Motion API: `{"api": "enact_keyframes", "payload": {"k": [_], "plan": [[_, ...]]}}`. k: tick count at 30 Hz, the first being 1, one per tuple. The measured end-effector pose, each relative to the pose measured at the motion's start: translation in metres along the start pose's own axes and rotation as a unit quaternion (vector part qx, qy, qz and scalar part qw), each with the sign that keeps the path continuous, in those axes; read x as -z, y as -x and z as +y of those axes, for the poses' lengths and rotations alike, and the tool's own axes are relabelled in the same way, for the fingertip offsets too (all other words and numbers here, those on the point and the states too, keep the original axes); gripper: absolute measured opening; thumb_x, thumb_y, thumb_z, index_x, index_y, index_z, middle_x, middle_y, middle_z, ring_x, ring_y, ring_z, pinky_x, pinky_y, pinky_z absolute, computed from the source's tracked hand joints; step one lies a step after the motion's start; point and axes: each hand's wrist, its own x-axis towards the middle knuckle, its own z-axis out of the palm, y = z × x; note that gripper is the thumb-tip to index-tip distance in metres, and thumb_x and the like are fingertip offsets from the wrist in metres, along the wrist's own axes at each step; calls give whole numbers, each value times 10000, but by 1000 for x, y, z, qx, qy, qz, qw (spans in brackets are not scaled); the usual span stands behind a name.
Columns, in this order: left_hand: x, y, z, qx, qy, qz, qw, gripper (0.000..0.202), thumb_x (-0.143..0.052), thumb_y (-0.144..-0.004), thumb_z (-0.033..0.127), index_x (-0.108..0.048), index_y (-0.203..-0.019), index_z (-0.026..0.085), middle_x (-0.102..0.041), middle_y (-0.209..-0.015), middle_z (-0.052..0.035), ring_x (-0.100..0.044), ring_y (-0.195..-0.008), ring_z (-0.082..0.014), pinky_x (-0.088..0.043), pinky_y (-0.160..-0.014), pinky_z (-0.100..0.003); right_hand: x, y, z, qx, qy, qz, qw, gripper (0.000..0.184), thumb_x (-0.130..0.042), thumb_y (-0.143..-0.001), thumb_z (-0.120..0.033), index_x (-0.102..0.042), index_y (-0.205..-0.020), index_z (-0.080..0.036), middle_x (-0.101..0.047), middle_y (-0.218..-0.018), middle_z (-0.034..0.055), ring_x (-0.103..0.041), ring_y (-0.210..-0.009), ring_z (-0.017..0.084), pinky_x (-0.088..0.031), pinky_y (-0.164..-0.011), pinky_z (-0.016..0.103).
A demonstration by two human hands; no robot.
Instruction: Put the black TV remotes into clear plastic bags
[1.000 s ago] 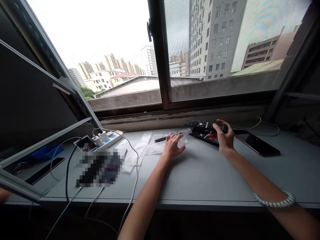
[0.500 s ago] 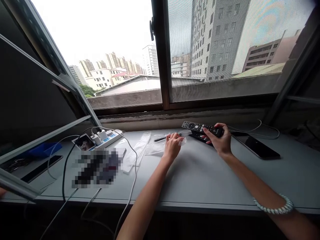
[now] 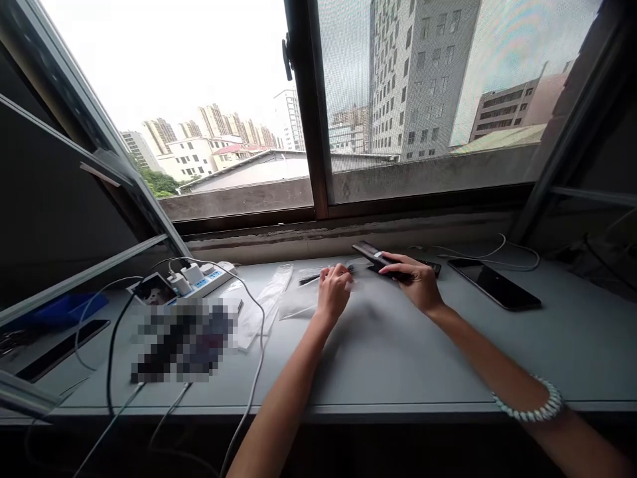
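A black remote control (image 3: 368, 251) is in my right hand (image 3: 419, 284), tilted above the desk with its plain back turned up and the buttons out of sight. Beneath that hand lies a second black remote (image 3: 432, 267), mostly covered. My left hand (image 3: 333, 289) is closed, fingertips pinched on a bit of clear plastic that pokes out at its right side. Next to its wrist a clear plastic bag (image 3: 297, 304) lies flat, and a thin dark stick-like item (image 3: 308, 279) rests just behind. Farther left is a longer clear bag (image 3: 266, 305).
A large black phone (image 3: 495, 283) lies at the right. On the left stand a white power strip (image 3: 212, 282) with plugs, loose cables (image 3: 259, 352), a blurred-out patch and a blue bin (image 3: 67, 311). A metal frame (image 3: 149, 192) and the window border the desk (image 3: 398, 372).
My right hand has rolled the remote over, from buttons showing to its back showing, and lowered it slightly. My left hand stays pinched at nearly the same spot. The view has shifted a little.
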Motion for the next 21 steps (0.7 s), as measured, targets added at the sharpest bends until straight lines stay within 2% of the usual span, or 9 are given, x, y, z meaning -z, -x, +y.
{"api": "enact_keyframes", "payload": {"k": [2, 4, 7, 9, 12, 15, 21], "plan": [[0, 0, 0, 1, 0, 1, 1000, 144, -512, -799, 98, -601, -797, 211, -604, -995, -14, -577, -899, -161, -321, -920, -328, 0, 0, -2, -7, -21, 23, 1000, 193, -549, -747, -175, -720, -762, -264, -634, -1156, 12, -584, -1070, 244, -497, -890, 400], [-1, 1, 0, 4, 5, -4, 1000, 81, -529, -823, 175, -582, -875, 207, -619, -990, -24, -584, -894, -170, -323, -918, -332, -2, -2, -4, -55, -67, 81, 993, 180, -595, -734, -246, -699, -881, -248, -633, -1142, 39, -617, -1004, 249, -561, -752, 371], [-4, 2, 0, 19, 15, -20, 999, 196, -549, -825, 242, -534, -1017, 210, -649, -973, -34, -593, -906, -190, -319, -925, -352, -2, -7, -2, -166, -153, 187, 956, 465, -661, -689, -357, -566, -1131, -247, -638, -1065, 70, -676, -746, 225, -564, -496, 313], [-6, 3, 0, 24, 15, -36, 999, 228, -544, -821, 229, -516, -1046, 214, -662, -969, -34, -598, -904, -195, -317, -928, -362, 0, -11, 2, -219, -193, 229, 929, 560, -676, -667, -395, -502, -1180, -255, -643, -981, 60, -662, -596, 190, -539, -431, 290], [-7, 4, 0, 15, 14, -45, 999, 203, -534, -816, 234, -521, -1017, 209, -656, -995, -42, -593, -924, -202, -316, -931, -370, 6, -15, 11, -267, -209, 275, 900, 545, -684, -645, -406, -508, -1139, -256, -635, -798, 5, -594, -441, 135, -511, -386, 261], [-6, 5, 1, 3, 23, -33, 999, 237, -545, -805, 273, -513, -1031, 210, -626, -1041, -47, -569, -973, -208, -311, -948, -375, 8, -16, 20, -296, -212, 290, 885, 474, -696, -621, -386, -538, -1048, -255, -589, -652, -45, -516, -359, 103, -465, -328, 238], [-5, 5, 3, -21, 22, -8, 1000, 337, -578, -755, 250, -474, -1075, 226, -578, -1055, -49, -526, -1035, -216, -320, -956, -376, 5, -15, 26, -329, -247, 291, 864, 366, -660, -624, -338, -515, -952, -263, -544, -572, -81, -491, -330, 104, -401, -273, 227]]}}
